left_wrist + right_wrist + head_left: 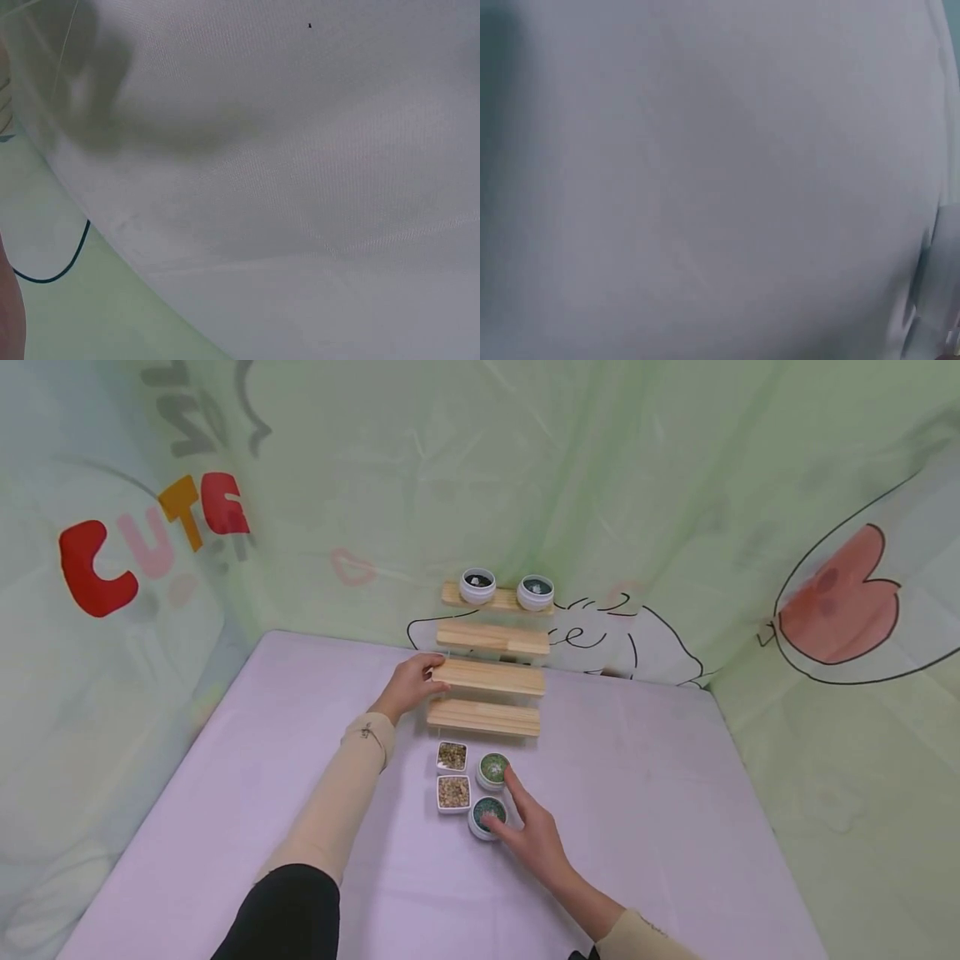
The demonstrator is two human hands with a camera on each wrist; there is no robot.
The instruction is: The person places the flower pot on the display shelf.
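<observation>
In the head view, your right hand (534, 837) is nearest the green pot (491, 786) and teal pot (481, 835), lined up towards the wooden rack (489, 677): fingers spread, index at green's rim, thumb over teal. Your left hand (408, 685) grips the rack's left end. 2 square dishes (453, 811) hold pebbles; 2 upper pots (536, 602) hold dark fill. Your left wrist view shows cloth (360, 172); your right's is blurred, fingers unseen.

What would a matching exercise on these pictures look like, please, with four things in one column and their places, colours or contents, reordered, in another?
1. Left hand
2. Right hand
3. Square pots
4. Tablecloth

A. Pale purple
B. Filled with pebble-like bits
C. At the wooden stand's left side
D. At the round pots nearest the square ones

Pairs: 1-C; 2-D; 3-B; 4-A
</observation>
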